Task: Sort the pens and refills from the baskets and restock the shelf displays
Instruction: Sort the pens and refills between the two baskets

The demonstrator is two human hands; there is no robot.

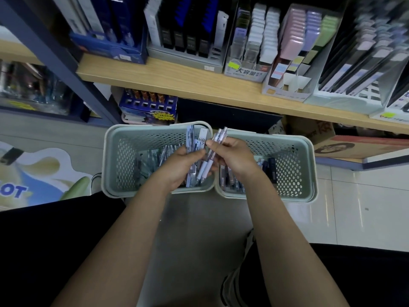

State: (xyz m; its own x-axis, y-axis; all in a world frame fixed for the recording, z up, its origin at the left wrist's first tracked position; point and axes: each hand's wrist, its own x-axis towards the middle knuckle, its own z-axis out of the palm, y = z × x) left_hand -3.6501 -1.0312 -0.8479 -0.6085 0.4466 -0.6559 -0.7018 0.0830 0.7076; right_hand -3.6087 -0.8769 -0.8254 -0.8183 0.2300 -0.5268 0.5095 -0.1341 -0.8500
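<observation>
1. While both hands meet above the gap between the two baskets, the right hand [230, 156] pinches two clear-barrelled pens [211, 157] with pale grips, its thumb and fingers curled round the upper half of the barrels.
2. Those pens lie on a slant: clicker ends up and away toward the shelf [199, 83], grip ends down and toward the person, crossing over the near right corner of the left basket [115, 156].
3. Beside it, the left hand [181, 165] is curled round a small fan of flat packets [194, 140], apparently refills or leads; one shows the letters "HB". They stand roughly upright, long axis near parallel to the pens and just to their left, touching or nearly so.
4. Whether the left fingers also touch the pens' lower ends is hidden behind the packets.
5. Loose stock lies along the floors of both baskets, the left one and the right basket [307, 165], below and under the hands.
6. By judgement, sorting is in hand and restocking not begun: the coming move turns on the pens' axis already pointing at the shelf, straight ahead of and above the right hand.
7. Display trays [243, 69] sit on that shelf, well apart from the hands, so a forward reach is needed.
8. Since the right hand is the one holding the pens, it is the likelier to carry them, while the left keeps the packets.
</observation>
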